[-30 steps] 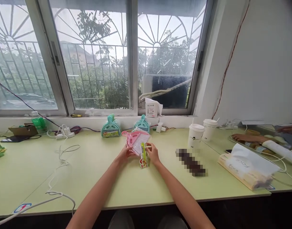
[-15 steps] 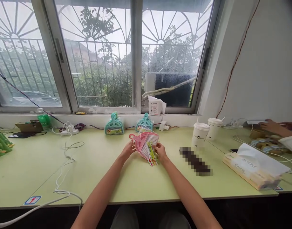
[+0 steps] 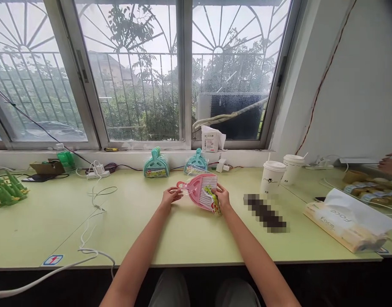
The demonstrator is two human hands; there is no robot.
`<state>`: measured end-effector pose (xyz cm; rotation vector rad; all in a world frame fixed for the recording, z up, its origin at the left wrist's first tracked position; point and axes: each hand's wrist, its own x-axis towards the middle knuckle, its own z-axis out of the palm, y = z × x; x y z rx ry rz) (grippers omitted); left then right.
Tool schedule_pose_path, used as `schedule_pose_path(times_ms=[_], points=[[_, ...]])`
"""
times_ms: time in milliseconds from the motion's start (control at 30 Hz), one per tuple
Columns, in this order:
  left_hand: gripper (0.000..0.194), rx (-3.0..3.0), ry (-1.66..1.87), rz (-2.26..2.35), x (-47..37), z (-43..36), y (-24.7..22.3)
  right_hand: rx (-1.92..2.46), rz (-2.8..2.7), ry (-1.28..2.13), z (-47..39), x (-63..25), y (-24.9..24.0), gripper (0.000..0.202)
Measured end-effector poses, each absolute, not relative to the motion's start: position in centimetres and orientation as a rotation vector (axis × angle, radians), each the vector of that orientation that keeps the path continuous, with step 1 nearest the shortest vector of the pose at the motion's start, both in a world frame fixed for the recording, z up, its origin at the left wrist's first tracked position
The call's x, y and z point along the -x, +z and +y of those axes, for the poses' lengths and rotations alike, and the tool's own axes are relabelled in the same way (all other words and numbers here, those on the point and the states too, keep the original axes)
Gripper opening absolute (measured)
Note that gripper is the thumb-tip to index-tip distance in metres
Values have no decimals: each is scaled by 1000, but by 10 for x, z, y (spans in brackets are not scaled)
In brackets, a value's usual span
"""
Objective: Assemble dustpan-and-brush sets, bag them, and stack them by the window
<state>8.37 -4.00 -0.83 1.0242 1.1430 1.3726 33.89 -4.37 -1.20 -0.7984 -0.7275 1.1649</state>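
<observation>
A pink dustpan and brush set [image 3: 197,191] in clear plastic wrap lies tilted sideways between my hands, its handle toward the left. My right hand [image 3: 222,197] is closed on its right edge, beside a green and yellow label [image 3: 211,198]. At the handle end, my left hand [image 3: 172,198] has its fingers pinched together near the clear wrap; whether they grip the film is too small to tell. Behind the pink set, near the wall, a teal stack of dustpans [image 3: 156,165] stands on the left and another teal set [image 3: 196,163] on the right.
White paper cups [image 3: 273,177] and a tissue pack [image 3: 346,224] sit to the right, near a pixelated dark object [image 3: 266,212]. White cables [image 3: 95,204] cross the table's left part. Another person's hand [image 3: 390,165] shows at the far right.
The pink set has turned so its handle points further left, and its label has shifted right. My left hand has moved slightly off the pan's body toward the handle end. The view has shifted slightly.
</observation>
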Motion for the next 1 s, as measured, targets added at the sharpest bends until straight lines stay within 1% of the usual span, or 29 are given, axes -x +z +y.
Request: schedule_pose_path(times_ms=[200, 333, 400, 533, 600, 667, 700, 733, 833, 900, 933, 1000], points=[[69, -1358, 1359, 1123, -86, -40, 0, 841, -938, 1302, -44, -345, -10, 39], [70, -1318, 1311, 1114, -81, -44, 3, 865, -1046, 1337, -52, -333, -4, 34], [62, -1268, 1359, 1132, -77, -44, 2, 857, -1062, 1341, -55, -331, -1, 34], [33, -1234, 1473, 1211, -59, -39, 4, 873, -995, 1311, -52, -340, 2, 36], [24, -1166, 1559, 1443, -41, -39, 6, 894, -889, 1246, -47, -349, 0, 37], [19, -1022, 1646, 1842, -20, -42, 9, 924, -764, 1156, -41, -358, -4, 37], [21, -931, 1685, 2056, -9, -45, 11, 939, -705, 1116, -39, -362, -7, 37], [27, -833, 1719, 2241, 0, -48, 12, 953, -649, 1086, -36, -365, -10, 37], [61, -645, 1814, 2609, 9, -59, 16, 977, -543, 1058, -33, -368, -19, 38], [80, -720, 1894, 2711, 0, -64, 21, 965, -527, 1068, -32, -365, -21, 40], [84, -822, 1939, 2727, -9, -67, 24, 953, -529, 1077, -33, -363, -22, 41], [84, -1086, 2001, 2710, -27, -71, 29, 926, -541, 1102, -34, -357, -21, 40]])
